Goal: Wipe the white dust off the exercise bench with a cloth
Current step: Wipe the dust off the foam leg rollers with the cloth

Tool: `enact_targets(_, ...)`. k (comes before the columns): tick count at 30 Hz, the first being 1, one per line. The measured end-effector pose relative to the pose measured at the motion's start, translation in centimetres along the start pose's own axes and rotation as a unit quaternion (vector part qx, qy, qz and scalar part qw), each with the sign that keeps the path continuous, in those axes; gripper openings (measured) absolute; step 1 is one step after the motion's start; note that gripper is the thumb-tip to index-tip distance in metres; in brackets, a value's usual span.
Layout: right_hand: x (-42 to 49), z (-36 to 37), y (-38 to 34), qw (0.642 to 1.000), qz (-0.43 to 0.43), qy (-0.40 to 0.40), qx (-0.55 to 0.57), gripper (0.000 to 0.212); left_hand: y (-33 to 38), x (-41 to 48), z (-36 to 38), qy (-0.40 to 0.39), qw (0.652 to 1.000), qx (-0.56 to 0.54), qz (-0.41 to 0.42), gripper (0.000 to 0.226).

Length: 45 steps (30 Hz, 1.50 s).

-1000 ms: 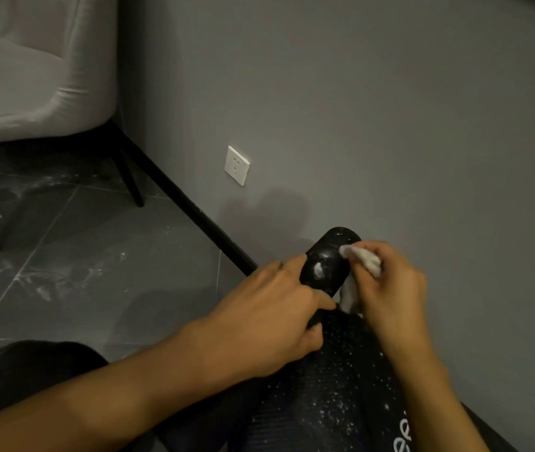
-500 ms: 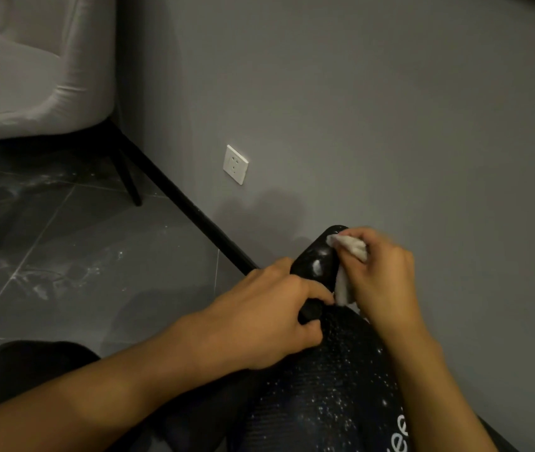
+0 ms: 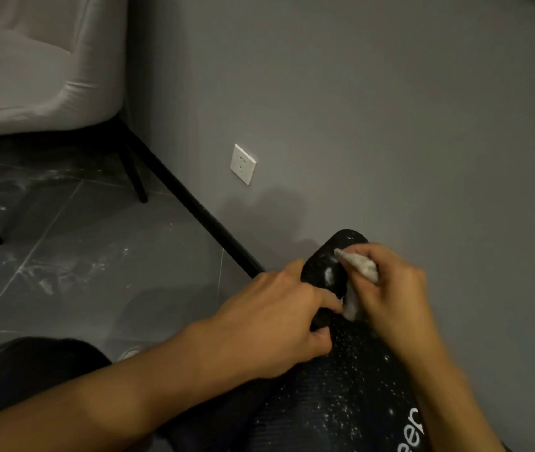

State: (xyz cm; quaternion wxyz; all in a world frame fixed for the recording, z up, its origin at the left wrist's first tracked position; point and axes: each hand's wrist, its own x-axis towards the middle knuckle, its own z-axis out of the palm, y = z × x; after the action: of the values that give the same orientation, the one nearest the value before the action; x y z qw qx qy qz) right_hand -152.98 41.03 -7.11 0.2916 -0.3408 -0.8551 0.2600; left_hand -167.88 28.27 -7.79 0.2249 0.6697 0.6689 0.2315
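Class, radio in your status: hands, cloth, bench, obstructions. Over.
Left hand grips bench end. Right hand pinches cloth against it. White dust speckles the pad. Wall close beside.

The person shows 2 arms and part of 1 leg. Both forearms are bare right up to the near edge. The left forearm (image 3: pixel 135 396) looks broad and smooth in the dim light, and the right forearm (image 3: pixel 435 380) looks narrower and slightly blurred. The left hand (image 3: pixel 279 324) and right hand (image 3: pixel 393 288) are bare too, with knuckles plainly ridged on each. At the near left a black garment (image 3: pixel 31 367) covers the leg, its fabric plain, matte and rounded over the knee. Just right of it peeks a small pale tip (image 3: pixel 130 353), perhaps footwear, but too small to tell.
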Motion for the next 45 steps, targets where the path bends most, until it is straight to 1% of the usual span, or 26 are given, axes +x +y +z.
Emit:
enact_targets(2, -1.7, -0.3, -0.7, 0.998, -0.026, -0.054, 0.028, 0.013, 0.0, 0.0, 0.1, 0.004, 1.0, 0.002, 0.003, 0.04)
enact_targets(4, -2.4, -0.7, -1.1, 0.995, -0.054, -0.081, 0.028, 0.014, 0.0, 0.0, 0.2, 0.009, 1.0, 0.011, 0.011, 0.037)
enact_targets(6, -1.4, -0.8, -0.9, 0.996, -0.057, -0.071, -0.004, 0.01, 0.1, 0.0, 0.2, 0.013, 1.0, 0.018, 0.02, 0.037)
enact_targets(8, 0.4, -0.5, -0.3, 0.997, -0.046, -0.039, -0.044, 0.004, 0.1, 0.1, 0.1, 0.011, 0.999, 0.027, 0.019, 0.04)
enact_targets(10, 1.7, -0.2, 0.0, 0.997, -0.035, -0.002, -0.074, 0.009, 0.1, 0.1, 0.0, 0.008, 0.999, 0.032, 0.014, 0.042)
enact_targets(11, 1.8, 0.0, 0.0, 0.997, -0.03, 0.003, -0.074, 0.01, 0.2, 0.1, 0.0, 0.008, 0.999, 0.032, 0.015, 0.041)
enact_targets(14, -0.5, 0.0, -0.9, 0.999, -0.031, -0.039, -0.019, 0.014, 0.2, -0.1, 0.0, 0.013, 0.999, 0.035, 0.023, 0.035)
enact_targets(16, -2.3, -0.2, -1.6, 0.997, -0.041, -0.062, 0.022, 0.012, 0.1, -0.1, 0.0, 0.021, 0.999, 0.038, 0.025, 0.032)
enact_targets(18, -2.5, -0.5, -1.8, 0.996, -0.052, -0.069, 0.027, 0.011, 0.1, -0.1, 0.0, 0.023, 0.999, 0.037, 0.024, 0.031)
enact_targets(20, -1.2, -0.4, -1.3, 0.997, -0.049, -0.066, -0.005, 0.011, 0.2, 0.0, 0.0, 0.013, 0.999, 0.034, 0.018, 0.034)
enact_targets(24, 2.0, 0.1, 0.0, 0.997, -0.026, 0.007, -0.071, 0.016, 0.3, 0.0, -0.2, -0.004, 1.0, 0.031, 0.0, 0.041)
enact_targets(26, 1.2, 0.3, -0.3, 0.999, -0.021, -0.003, -0.049, 0.012, 0.2, -0.1, -0.2, -0.007, 1.0, 0.025, 0.0, 0.039)
enact_targets(28, -1.0, 0.2, -1.0, 0.999, -0.016, -0.041, 0.016, 0.01, 0.1, -0.1, -0.1, -0.004, 1.0, 0.023, 0.002, 0.035)
enact_targets(30, -2.8, 0.0, -1.7, 0.996, -0.031, -0.058, 0.059, 0.013, 0.0, -0.1, 0.1, 0.005, 1.0, 0.017, 0.006, 0.03)
enact_targets(32, -3.0, -0.1, -1.7, 0.996, -0.052, -0.056, 0.042, 0.015, 0.0, -0.1, 0.1, 0.007, 1.0, 0.015, 0.008, 0.03)
enact_targets(33, -2.5, -0.1, -1.5, 0.997, -0.06, -0.052, 0.017, 0.015, 0.1, 0.0, 0.1, 0.003, 1.0, 0.014, 0.005, 0.031)
enact_targets(35, -1.0, 0.2, -0.7, 0.998, -0.046, -0.025, -0.023, 0.015, 0.1, 0.0, 0.0, -0.01, 1.0, 0.011, -0.006, 0.034)
enact_targets(37, 0.5, 0.4, -0.3, 0.998, -0.025, 0.019, -0.046, 0.013, 0.1, 0.0, -0.2, -0.018, 1.0, 0.014, -0.012, 0.035)
enact_targets(38, 0.8, 0.6, -0.2, 0.998, -0.023, 0.029, -0.046, 0.013, 0.2, -0.1, -0.2, -0.019, 1.0, 0.015, -0.012, 0.035)
enact_targets(40, 0.2, 0.8, -0.2, 0.999, -0.033, 0.019, -0.027, 0.012, 0.2, -0.2, -0.2, -0.018, 1.0, 0.012, -0.01, 0.034)
enact_targets(42, -1.5, 0.5, -0.7, 0.999, -0.034, -0.018, 0.027, 0.008, 0.2, -0.2, -0.1, -0.011, 1.0, 0.011, -0.009, 0.031)
enact_targets(43, -2.3, 0.3, -1.0, 0.997, -0.037, -0.035, 0.05, 0.01, 0.2, -0.3, -0.1, -0.006, 1.0, 0.012, -0.006, 0.03)
enact_targets(45, -3.0, 0.0, -1.3, 0.996, -0.052, -0.053, 0.053, 0.012, 0.2, -0.3, 0.0, -0.001, 1.0, 0.011, -0.002, 0.027)
